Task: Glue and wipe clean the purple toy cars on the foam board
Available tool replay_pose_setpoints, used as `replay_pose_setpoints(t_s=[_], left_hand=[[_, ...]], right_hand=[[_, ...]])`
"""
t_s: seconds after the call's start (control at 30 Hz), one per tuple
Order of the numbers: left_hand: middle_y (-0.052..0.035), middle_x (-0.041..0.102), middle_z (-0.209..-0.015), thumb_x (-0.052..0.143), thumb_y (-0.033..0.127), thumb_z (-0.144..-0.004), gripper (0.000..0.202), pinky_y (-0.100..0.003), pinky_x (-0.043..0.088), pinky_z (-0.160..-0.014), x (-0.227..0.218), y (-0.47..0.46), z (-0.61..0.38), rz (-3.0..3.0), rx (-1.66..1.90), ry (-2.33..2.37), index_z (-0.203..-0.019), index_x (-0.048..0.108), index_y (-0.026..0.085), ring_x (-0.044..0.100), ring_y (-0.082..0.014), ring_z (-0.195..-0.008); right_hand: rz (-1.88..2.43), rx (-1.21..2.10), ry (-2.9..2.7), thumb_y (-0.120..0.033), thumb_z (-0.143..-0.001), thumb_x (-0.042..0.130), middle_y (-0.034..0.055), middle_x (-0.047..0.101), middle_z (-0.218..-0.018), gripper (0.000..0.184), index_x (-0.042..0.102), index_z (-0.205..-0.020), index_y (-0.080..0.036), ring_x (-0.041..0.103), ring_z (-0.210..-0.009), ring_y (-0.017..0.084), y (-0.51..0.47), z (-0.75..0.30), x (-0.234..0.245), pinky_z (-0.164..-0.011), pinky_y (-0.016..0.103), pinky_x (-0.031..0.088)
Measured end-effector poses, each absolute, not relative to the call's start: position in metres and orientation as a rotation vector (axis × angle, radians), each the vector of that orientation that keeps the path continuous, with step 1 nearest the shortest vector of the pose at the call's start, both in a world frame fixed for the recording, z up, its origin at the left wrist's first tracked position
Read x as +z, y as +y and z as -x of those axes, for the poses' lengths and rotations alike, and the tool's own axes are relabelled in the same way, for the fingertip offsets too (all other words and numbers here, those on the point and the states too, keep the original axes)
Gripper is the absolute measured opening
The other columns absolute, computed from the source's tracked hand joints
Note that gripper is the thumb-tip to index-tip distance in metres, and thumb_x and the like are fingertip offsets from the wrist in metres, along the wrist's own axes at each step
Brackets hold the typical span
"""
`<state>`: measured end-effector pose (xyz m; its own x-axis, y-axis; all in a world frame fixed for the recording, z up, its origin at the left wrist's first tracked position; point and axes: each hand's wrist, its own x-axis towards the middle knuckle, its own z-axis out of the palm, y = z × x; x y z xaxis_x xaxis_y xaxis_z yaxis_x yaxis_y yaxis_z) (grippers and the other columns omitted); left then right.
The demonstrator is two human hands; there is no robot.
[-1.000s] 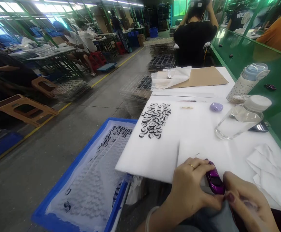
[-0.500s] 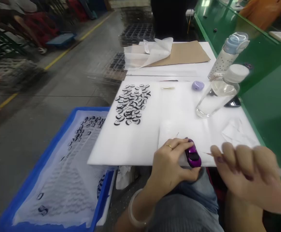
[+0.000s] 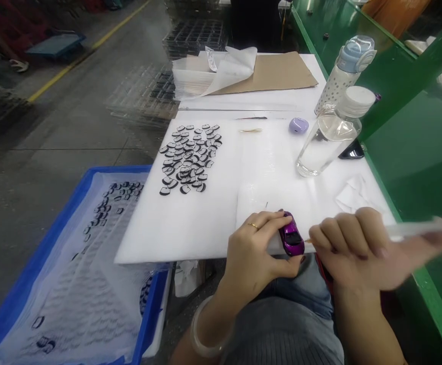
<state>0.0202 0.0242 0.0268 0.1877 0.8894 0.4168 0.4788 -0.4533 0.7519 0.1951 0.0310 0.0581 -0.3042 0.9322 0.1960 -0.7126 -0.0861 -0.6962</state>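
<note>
A glossy purple toy car [image 3: 292, 237] with a dark window area is pinched between the fingers and thumb of my left hand [image 3: 257, 248], at the table's front edge. My right hand [image 3: 354, 243], partly smeared by motion, has its fingers wrapped round a white syringe-like tube [image 3: 414, 229]. The thumb stretches toward the tube's far end. A thin tip pokes out by the fingers, close to the car's right side; whether it touches, I cannot tell. Many small black-edged curved pieces [image 3: 186, 159] lie spread over the left of the white tabletop [image 3: 221, 218].
A clear bottle [image 3: 325, 137] and a dotted flask [image 3: 340, 73] stand at the right, near a purple case [image 3: 298, 125] and crumpled tissue [image 3: 352, 192]. Thin sticks [image 3: 250, 130] lie behind. A blue-rimmed tray [image 3: 87, 177] sits lower left; a green partition [image 3: 403, 137] borders the right.
My right hand has moved left, bringing the tube's tip up to the car. The left hand still grips the car. The whole view has shifted slightly.
</note>
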Motion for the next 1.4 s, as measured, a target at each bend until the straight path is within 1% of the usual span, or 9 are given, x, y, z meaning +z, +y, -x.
replay_pose_setpoints(t_s=[0.1, 0.4, 0.5, 0.67, 0.9, 1.03, 1.17, 1.3, 1.4], left_hand=[[-0.0084, 0.074, -0.109, 0.076, 0.023, -0.062, 0.049, -0.043, 0.064, -0.086, 0.027, 0.024, -0.02, -2.011, 1.192, 1.291, -0.11, 0.072, 0.014, 0.071, -0.0251, -0.099], [-0.0088, 0.075, -0.108, 0.076, 0.025, -0.064, 0.047, -0.041, 0.064, -0.086, 0.028, 0.024, -0.02, -2.013, 1.194, 1.281, -0.109, 0.072, 0.014, 0.071, -0.025, -0.101], [-0.0087, 0.075, -0.109, 0.077, 0.025, -0.065, 0.046, -0.041, 0.064, -0.086, 0.029, 0.024, -0.02, -2.013, 1.191, 1.278, -0.109, 0.072, 0.014, 0.071, -0.0248, -0.102], [-0.0076, 0.075, -0.109, 0.077, 0.024, -0.064, 0.046, -0.042, 0.064, -0.087, 0.028, 0.024, -0.02, -1.995, 1.193, 1.286, -0.11, 0.071, 0.017, 0.071, -0.025, -0.103], [-0.0073, 0.075, -0.109, 0.077, 0.023, -0.064, 0.047, -0.042, 0.064, -0.087, 0.027, 0.024, -0.021, -2.002, 1.194, 1.292, -0.11, 0.071, 0.016, 0.071, -0.0246, -0.102], [-0.0077, 0.075, -0.109, 0.077, 0.024, -0.065, 0.047, -0.041, 0.064, -0.087, 0.028, 0.024, -0.021, -2.004, 1.183, 1.287, -0.11, 0.071, 0.015, 0.071, -0.0244, -0.103], [-0.0084, 0.074, -0.11, 0.077, 0.024, -0.066, 0.046, -0.041, 0.063, -0.088, 0.029, 0.023, -0.021, -2.004, 1.174, 1.292, -0.11, 0.071, 0.014, 0.07, -0.0245, -0.103], [-0.0074, 0.074, -0.11, 0.077, 0.024, -0.065, 0.046, -0.042, 0.063, -0.087, 0.029, 0.023, -0.02, -2.004, 1.174, 1.291, -0.111, 0.07, 0.018, 0.07, -0.0246, -0.103], [-0.0069, 0.074, -0.111, 0.076, 0.024, -0.066, 0.045, -0.042, 0.063, -0.087, 0.029, 0.024, -0.02, -2.008, 1.174, 1.288, -0.111, 0.07, 0.019, 0.07, -0.0245, -0.103]], right_hand=[[0.174, 1.724, -0.764, -0.079, -0.085, 0.042, -0.0053, 0.02, -0.044, 0.07, 0.028, -0.053, -0.02, 0.018, -0.042, 0.009, 0.045, -0.184, 0.056, -0.045, 0.03, 0.02], [0.159, 1.738, -0.919, -0.079, -0.087, 0.032, -0.0053, 0.017, -0.045, 0.067, 0.025, -0.056, -0.02, 0.018, -0.045, 0.009, 0.048, -0.181, 0.052, -0.046, 0.03, 0.02], [0.175, 1.736, -0.947, -0.078, -0.086, 0.034, -0.0051, 0.018, -0.046, 0.066, 0.025, -0.056, -0.02, 0.019, -0.045, 0.01, 0.048, -0.181, 0.051, -0.046, 0.03, 0.021], [0.199, 1.717, -0.95, -0.08, -0.08, 0.04, -0.0057, 0.017, -0.047, 0.066, 0.025, -0.057, -0.02, 0.018, -0.046, 0.009, 0.047, -0.179, 0.051, -0.047, 0.03, 0.022], [0.196, 1.665, -0.973, -0.08, -0.084, 0.033, -0.0048, 0.019, -0.045, 0.065, 0.026, -0.058, -0.02, 0.017, -0.043, 0.01, 0.045, -0.18, 0.051, -0.047, 0.031, 0.021], [0.154, 1.691, -0.975, -0.081, -0.082, 0.035, -0.005, 0.019, -0.045, 0.067, 0.024, -0.057, -0.02, 0.016, -0.043, 0.009, 0.047, -0.181, 0.05, -0.046, 0.031, 0.021], [0.173, 1.704, -0.976, -0.081, -0.081, 0.037, -0.005, 0.019, -0.044, 0.067, 0.025, -0.056, -0.02, 0.016, -0.044, 0.009, 0.047, -0.18, 0.051, -0.047, 0.03, 0.021], [0.207, 1.674, -0.963, -0.08, -0.083, 0.035, -0.005, 0.018, -0.044, 0.067, 0.024, -0.056, -0.02, 0.015, -0.043, 0.009, 0.045, -0.179, 0.052, -0.046, 0.031, 0.021], [0.238, 1.657, -0.959, -0.08, -0.082, 0.037, -0.0053, 0.016, -0.043, 0.066, 0.025, -0.055, -0.02, 0.015, -0.042, 0.009, 0.044, -0.178, 0.052, -0.046, 0.031, 0.021]])
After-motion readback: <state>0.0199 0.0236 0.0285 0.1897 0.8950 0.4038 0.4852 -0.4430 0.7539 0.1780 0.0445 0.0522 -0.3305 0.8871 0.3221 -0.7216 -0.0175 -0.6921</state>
